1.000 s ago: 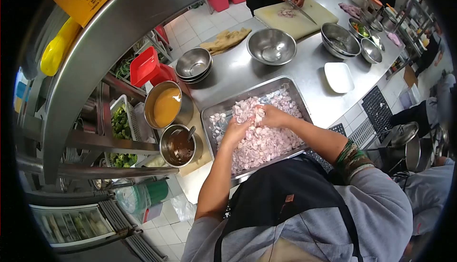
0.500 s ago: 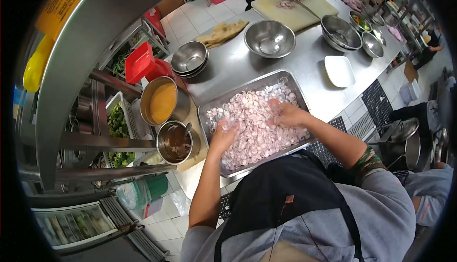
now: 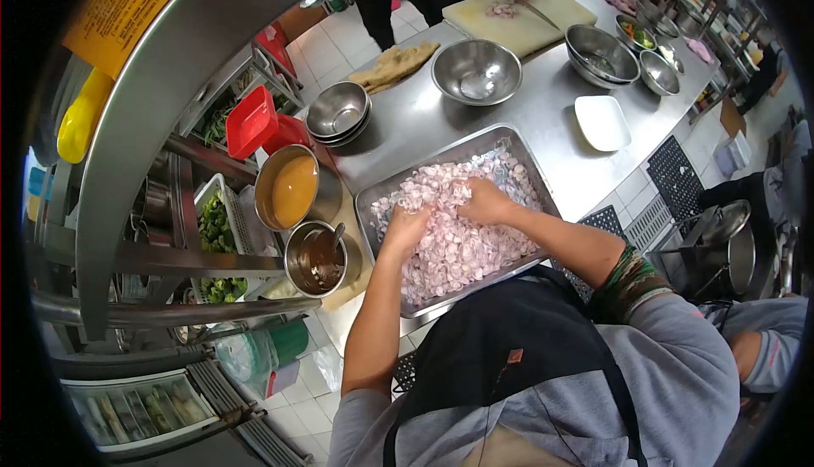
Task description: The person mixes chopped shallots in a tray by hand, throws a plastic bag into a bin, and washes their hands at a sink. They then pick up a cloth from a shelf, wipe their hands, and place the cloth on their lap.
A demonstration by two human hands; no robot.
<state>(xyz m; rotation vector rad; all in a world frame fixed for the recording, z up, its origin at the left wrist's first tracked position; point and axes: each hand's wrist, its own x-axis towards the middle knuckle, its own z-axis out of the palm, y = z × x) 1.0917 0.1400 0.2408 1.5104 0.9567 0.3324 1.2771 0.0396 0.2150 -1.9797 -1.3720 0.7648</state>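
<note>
A deep rectangular metal tray [image 3: 543, 200] on the steel table holds a heap of thin sliced shallots [image 3: 458, 268], pale pink and white. My left hand [image 3: 407, 229] is in the left part of the heap, its fingers curled around some slices. From the right, my right hand [image 3: 487, 202] faces it, with fingers also curled and partly buried. Between the two hands a clump of slices is gathered and slightly raised. The fingertips are hidden by the shallots.
Left of the tray stand a pot of orange liquid [image 3: 292, 189] and a smaller pot of brown sauce [image 3: 316, 259]. Beyond are stacked steel bowls [image 3: 339, 111], a large bowl [image 3: 476, 72] and a white dish [image 3: 603, 123]. A co-worker holds a knife over a cutting board [image 3: 543, 13].
My hands have come closer together and closed on the shallots, gathering a clump between them. Earlier they were farther apart with fingers spread. The view has shifted slightly.
</note>
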